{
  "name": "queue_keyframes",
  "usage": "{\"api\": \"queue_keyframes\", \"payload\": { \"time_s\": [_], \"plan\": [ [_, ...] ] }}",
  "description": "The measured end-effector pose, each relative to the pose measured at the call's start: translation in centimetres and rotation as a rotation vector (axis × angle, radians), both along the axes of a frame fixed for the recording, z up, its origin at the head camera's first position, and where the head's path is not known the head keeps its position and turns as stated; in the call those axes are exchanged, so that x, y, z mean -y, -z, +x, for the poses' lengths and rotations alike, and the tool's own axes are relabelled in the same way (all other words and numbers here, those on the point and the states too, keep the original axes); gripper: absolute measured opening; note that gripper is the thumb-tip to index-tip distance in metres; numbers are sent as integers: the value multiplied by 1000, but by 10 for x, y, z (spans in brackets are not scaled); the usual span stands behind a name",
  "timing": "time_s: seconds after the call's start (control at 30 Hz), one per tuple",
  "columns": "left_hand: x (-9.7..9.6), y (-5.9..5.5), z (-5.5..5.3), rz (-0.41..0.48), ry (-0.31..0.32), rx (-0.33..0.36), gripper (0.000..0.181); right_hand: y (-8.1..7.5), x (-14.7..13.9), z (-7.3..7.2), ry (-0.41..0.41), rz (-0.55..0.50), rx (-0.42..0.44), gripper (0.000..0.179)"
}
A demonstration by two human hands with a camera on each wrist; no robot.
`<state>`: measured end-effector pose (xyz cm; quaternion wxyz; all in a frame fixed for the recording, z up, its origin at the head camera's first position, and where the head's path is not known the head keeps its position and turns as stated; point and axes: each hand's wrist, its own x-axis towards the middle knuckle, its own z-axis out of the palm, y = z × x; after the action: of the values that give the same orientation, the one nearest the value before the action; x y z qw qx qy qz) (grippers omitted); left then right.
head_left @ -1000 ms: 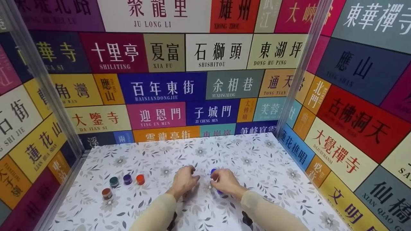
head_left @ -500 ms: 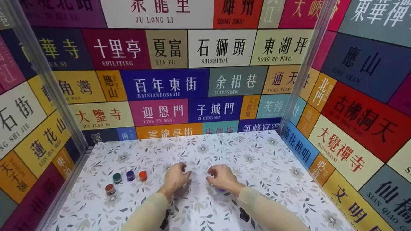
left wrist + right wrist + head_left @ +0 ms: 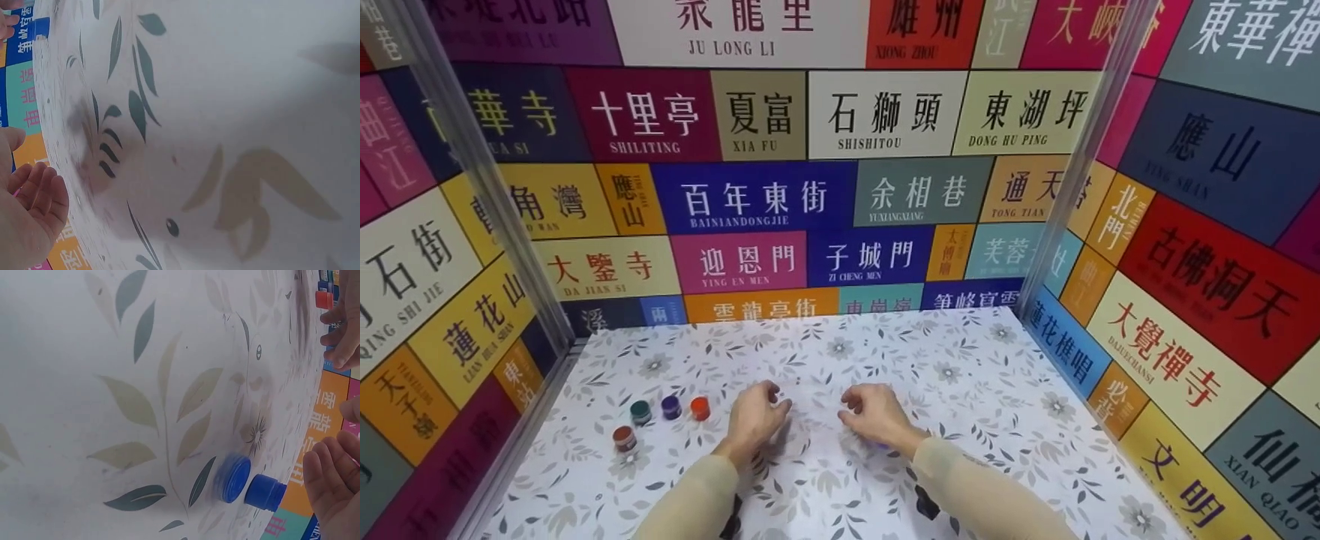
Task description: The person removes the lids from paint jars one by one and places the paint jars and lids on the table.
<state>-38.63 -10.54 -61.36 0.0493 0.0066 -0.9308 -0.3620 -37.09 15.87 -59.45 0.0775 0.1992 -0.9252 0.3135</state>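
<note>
My left hand (image 3: pixel 756 420) hovers over the patterned tabletop with loosely bent fingers and holds nothing. In the left wrist view its palm and fingers (image 3: pixel 42 205) show at the left edge, apart from the cloth. My right hand (image 3: pixel 877 414) is held opposite, fingers loosely bent and nothing between thumb and fingertips. Two small blue pots, one short and wide-looking (image 3: pixel 233 478) and one beside it (image 3: pixel 265 492), stand close to the right hand's fingers (image 3: pixel 334 489). The right hand mostly hides them in the head view.
Left of the left hand stand several small paint pots: orange (image 3: pixel 700 409), purple (image 3: pixel 671 407), green (image 3: pixel 640 412) and brown (image 3: pixel 624 438). The leaf-patterned tabletop (image 3: pixel 840 360) meets panels (image 3: pixel 754 199) with printed characters at its back and sides.
My left hand has moved left, away from the right hand. The right hand has shifted little, and the blue seen at its fingertips is now hidden in the head view.
</note>
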Motion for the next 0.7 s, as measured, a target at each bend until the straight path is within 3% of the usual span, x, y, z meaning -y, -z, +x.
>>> {"api": "queue_keyframes", "payload": {
  "time_s": [0.2,0.43,0.7],
  "plan": [
    [13,2,2,44,-49,52,43,1,10,-2,-16,-26,-13,22],
    [30,9,9,21,-84,-4,41,3,22,-3,-59,-79,-44,24],
    [43,16,16,8,-112,9,41,5,33,-6,-64,-110,-37,23]
  ]
}}
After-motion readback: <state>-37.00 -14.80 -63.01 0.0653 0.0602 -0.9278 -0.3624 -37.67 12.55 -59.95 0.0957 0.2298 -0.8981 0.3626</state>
